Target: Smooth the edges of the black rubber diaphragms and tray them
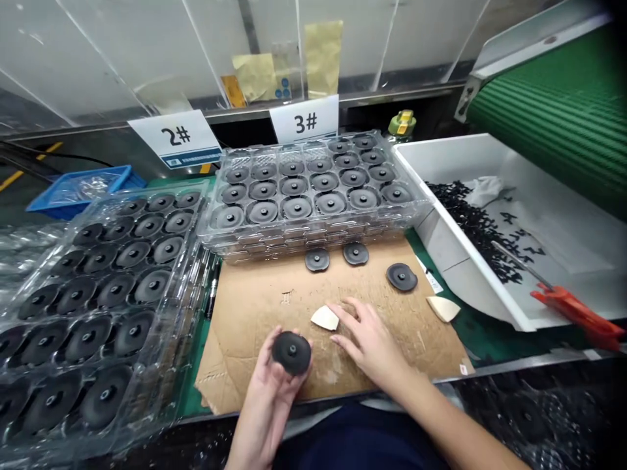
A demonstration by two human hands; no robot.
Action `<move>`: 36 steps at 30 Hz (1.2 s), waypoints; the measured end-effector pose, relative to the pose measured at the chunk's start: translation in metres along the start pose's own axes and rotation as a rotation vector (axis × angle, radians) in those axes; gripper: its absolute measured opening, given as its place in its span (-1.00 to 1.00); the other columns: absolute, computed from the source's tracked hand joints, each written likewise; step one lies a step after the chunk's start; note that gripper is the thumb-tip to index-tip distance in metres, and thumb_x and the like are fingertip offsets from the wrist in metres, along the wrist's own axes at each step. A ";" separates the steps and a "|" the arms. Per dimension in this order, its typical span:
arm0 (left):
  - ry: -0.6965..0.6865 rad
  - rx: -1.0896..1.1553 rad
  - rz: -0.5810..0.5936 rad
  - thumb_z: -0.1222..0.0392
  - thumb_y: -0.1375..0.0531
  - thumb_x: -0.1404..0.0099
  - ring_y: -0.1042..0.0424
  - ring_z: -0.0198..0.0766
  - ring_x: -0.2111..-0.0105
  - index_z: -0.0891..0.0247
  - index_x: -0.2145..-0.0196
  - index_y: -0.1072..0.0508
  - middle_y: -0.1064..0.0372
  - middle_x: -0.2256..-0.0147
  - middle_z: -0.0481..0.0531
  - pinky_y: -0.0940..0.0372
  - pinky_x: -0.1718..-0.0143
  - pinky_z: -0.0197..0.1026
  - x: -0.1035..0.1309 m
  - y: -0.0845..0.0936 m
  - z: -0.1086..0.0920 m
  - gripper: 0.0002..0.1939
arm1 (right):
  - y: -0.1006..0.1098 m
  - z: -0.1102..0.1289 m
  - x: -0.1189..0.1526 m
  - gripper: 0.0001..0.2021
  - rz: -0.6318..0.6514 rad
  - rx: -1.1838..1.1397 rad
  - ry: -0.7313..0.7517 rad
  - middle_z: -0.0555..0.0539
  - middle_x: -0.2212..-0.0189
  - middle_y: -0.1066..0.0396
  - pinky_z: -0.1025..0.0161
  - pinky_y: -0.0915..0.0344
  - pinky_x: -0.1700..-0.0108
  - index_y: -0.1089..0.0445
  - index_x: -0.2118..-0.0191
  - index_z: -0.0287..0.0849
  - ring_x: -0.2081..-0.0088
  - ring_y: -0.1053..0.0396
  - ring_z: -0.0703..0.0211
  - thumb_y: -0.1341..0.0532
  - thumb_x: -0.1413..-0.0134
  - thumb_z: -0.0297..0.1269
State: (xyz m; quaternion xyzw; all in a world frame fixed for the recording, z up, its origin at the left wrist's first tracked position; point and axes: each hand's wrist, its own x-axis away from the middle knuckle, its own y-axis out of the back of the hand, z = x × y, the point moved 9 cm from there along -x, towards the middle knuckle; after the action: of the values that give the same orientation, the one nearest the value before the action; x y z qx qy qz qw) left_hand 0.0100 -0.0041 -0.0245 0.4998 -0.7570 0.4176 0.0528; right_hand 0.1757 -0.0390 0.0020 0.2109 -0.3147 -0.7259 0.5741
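Cardboard (pixel 264 287): we see even, fairly bright light and faint, soft shadows.
Clear trays (pixel 304 228): we catch white glare along the rims.
Held disc (pixel 290 360): dull black, its hub readable to us.
Loose plastic (pixel 24 247): blurred and stretched for us at left.
Green belt (pixel 548 117): we lose its right end to darkness.

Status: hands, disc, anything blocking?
Left hand holds black disc. Right hand open at cream wedge, contact unclear. Three loose discs farther out on cardboard. Nothing visibly blocking either hand.
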 end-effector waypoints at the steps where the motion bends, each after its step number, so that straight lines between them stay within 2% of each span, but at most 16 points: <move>1: 0.033 0.120 -0.014 0.01 -0.20 -0.13 -0.30 -0.01 -0.03 0.00 -0.02 -0.30 -0.33 -0.02 0.06 -0.20 -0.06 -0.07 -0.004 0.005 -0.001 -0.53 | -0.005 0.000 -0.009 -0.53 0.005 0.023 0.025 -0.21 -0.07 -0.13 -0.17 -0.10 -0.03 -0.20 -0.12 -0.01 -0.02 -0.11 -0.17 -0.16 -0.06 -0.37; 4: 0.057 0.315 -0.032 0.01 -0.18 -0.15 -0.24 -0.03 -0.08 0.01 -0.08 -0.23 -0.33 -0.03 0.06 -0.16 -0.10 -0.13 -0.010 0.014 -0.006 -0.48 | -0.018 0.001 -0.030 -0.61 0.004 0.058 0.095 -0.26 0.00 -0.18 -0.14 -0.16 0.02 -0.31 -0.03 -0.11 0.03 -0.15 -0.15 -0.09 -0.06 -0.48; 7: 0.035 0.396 -0.023 0.06 -0.18 -0.17 -0.21 -0.03 -0.10 -0.02 -0.14 -0.13 -0.27 -0.08 0.08 -0.10 -0.14 -0.10 -0.009 0.012 -0.010 -0.42 | -0.019 0.003 -0.041 -0.66 -0.015 0.044 0.142 -0.26 0.10 -0.24 -0.06 -0.22 0.06 -0.35 0.05 -0.20 0.07 -0.20 -0.08 0.00 -0.10 -0.52; 11: 0.013 0.399 -0.029 0.13 -0.16 -0.20 -0.24 -0.02 -0.07 0.01 -0.16 -0.10 -0.28 -0.07 0.10 -0.07 -0.15 -0.04 -0.006 0.000 -0.014 -0.42 | -0.017 0.013 -0.030 -0.70 -0.003 -0.037 0.207 -0.15 0.17 -0.34 0.10 -0.28 0.12 -0.24 -0.04 -0.15 0.16 -0.28 0.08 0.00 -0.20 -0.39; 15: 0.012 0.351 -0.022 0.14 -0.18 -0.18 -0.26 -0.04 -0.06 0.06 -0.15 -0.13 -0.30 -0.05 0.14 -0.07 -0.15 -0.01 -0.010 -0.008 -0.017 -0.41 | -0.020 0.022 -0.012 -0.77 0.054 -0.094 0.237 -0.06 0.33 -0.42 0.18 -0.30 0.23 -0.35 0.07 -0.07 0.30 -0.33 0.14 -0.07 -0.19 -0.33; 17: 0.027 0.316 -0.011 0.14 -0.20 -0.16 -0.26 -0.05 -0.06 0.06 -0.13 -0.16 -0.29 -0.06 0.13 -0.08 -0.15 -0.01 -0.013 -0.013 -0.016 -0.41 | -0.012 0.027 -0.012 -0.79 0.047 -0.123 0.202 -0.05 0.36 -0.42 0.22 -0.31 0.26 -0.37 0.11 -0.09 0.32 -0.35 0.16 -0.07 -0.18 -0.35; 20: 0.014 0.235 0.014 0.14 -0.26 -0.09 -0.26 -0.07 -0.06 0.11 -0.09 -0.23 -0.30 -0.05 0.11 -0.15 -0.11 -0.07 -0.017 -0.027 -0.014 -0.40 | 0.020 0.045 -0.019 -0.75 -0.056 -0.185 0.129 -0.07 0.18 -0.38 0.24 -0.30 0.18 -0.28 0.02 -0.11 0.19 -0.34 0.18 -0.02 -0.22 -0.35; 22: 0.033 0.184 0.033 0.12 -0.28 -0.06 -0.27 -0.09 -0.05 0.13 -0.08 -0.25 -0.33 -0.02 0.11 -0.20 -0.07 -0.12 -0.017 -0.040 -0.009 -0.39 | 0.044 0.070 -0.019 -0.71 -0.112 -0.258 0.179 -0.08 0.13 -0.34 0.23 -0.28 0.11 -0.22 -0.04 -0.11 0.15 -0.31 0.19 0.00 -0.22 -0.37; 24: 0.107 0.155 0.051 0.12 -0.29 -0.05 -0.30 -0.12 -0.02 0.13 -0.06 -0.27 -0.36 0.01 0.08 -0.24 -0.03 -0.17 -0.015 -0.051 0.001 -0.40 | 0.056 0.098 -0.016 -0.69 -0.058 -0.303 0.270 -0.09 0.15 -0.35 0.22 -0.27 0.09 -0.22 -0.05 -0.14 0.16 -0.31 0.19 0.00 -0.20 -0.41; 26: 0.156 0.134 0.040 0.14 -0.29 -0.05 -0.34 -0.16 0.02 0.10 -0.04 -0.29 -0.36 0.01 0.05 -0.28 0.02 -0.21 -0.012 -0.055 0.008 -0.43 | 0.053 0.113 -0.013 -0.70 0.100 -0.304 0.292 -0.06 0.21 -0.37 0.28 -0.29 0.14 -0.27 -0.01 -0.13 0.21 -0.33 0.23 0.00 -0.19 -0.44; 28: 0.128 0.120 -0.002 0.14 -0.31 -0.02 -0.39 -0.20 0.08 0.08 -0.01 -0.31 -0.38 0.03 0.01 -0.34 0.11 -0.26 -0.011 -0.056 0.005 -0.44 | 0.048 0.117 -0.014 -0.75 0.200 -0.268 0.271 -0.02 0.26 -0.37 0.32 -0.29 0.19 -0.32 0.06 -0.13 0.25 -0.33 0.26 -0.01 -0.20 -0.44; 29: 0.112 0.114 -0.022 0.14 -0.32 -0.01 -0.41 -0.22 0.13 0.08 0.01 -0.33 -0.41 0.09 0.00 -0.35 0.14 -0.27 -0.010 -0.056 0.003 -0.45 | 0.051 0.117 -0.015 -0.76 0.162 -0.249 0.275 -0.03 0.25 -0.37 0.31 -0.28 0.19 -0.33 0.08 -0.14 0.25 -0.33 0.25 0.00 -0.21 -0.43; 32: 0.126 0.103 -0.027 0.17 -0.34 0.01 -0.46 -0.26 0.28 0.16 0.11 -0.42 -0.48 0.35 -0.05 -0.36 0.15 -0.25 -0.007 -0.061 0.000 -0.55 | 0.069 0.119 -0.013 -0.72 -0.080 -0.215 0.334 -0.10 0.20 -0.35 0.22 -0.27 0.12 -0.27 0.00 -0.23 0.20 -0.31 0.18 0.03 -0.22 -0.41; 33: 0.129 0.102 -0.015 0.18 -0.35 0.04 -0.46 -0.25 0.28 0.17 0.14 -0.44 -0.48 0.36 -0.05 -0.34 0.13 -0.24 -0.007 -0.062 -0.002 -0.55 | 0.070 0.120 -0.009 -0.71 -0.093 -0.230 0.355 -0.11 0.20 -0.34 0.21 -0.27 0.11 -0.24 -0.03 -0.24 0.19 -0.31 0.17 0.02 -0.22 -0.42; 36: 0.095 0.102 0.014 0.16 -0.40 0.15 -0.44 -0.18 0.18 0.10 0.10 -0.42 -0.45 0.14 -0.01 -0.33 0.10 -0.22 -0.007 -0.062 -0.009 -0.41 | 0.055 0.117 0.003 -0.71 0.119 -0.303 0.336 -0.06 0.23 -0.35 0.30 -0.30 0.17 -0.26 0.00 -0.16 0.25 -0.32 0.23 -0.01 -0.19 -0.46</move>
State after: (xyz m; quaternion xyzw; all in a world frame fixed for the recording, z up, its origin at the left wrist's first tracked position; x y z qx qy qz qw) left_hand 0.0600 -0.0024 0.0141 0.4761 -0.7349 0.4792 0.0604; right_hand 0.1352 -0.0247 0.1245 0.2214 -0.1141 -0.6843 0.6854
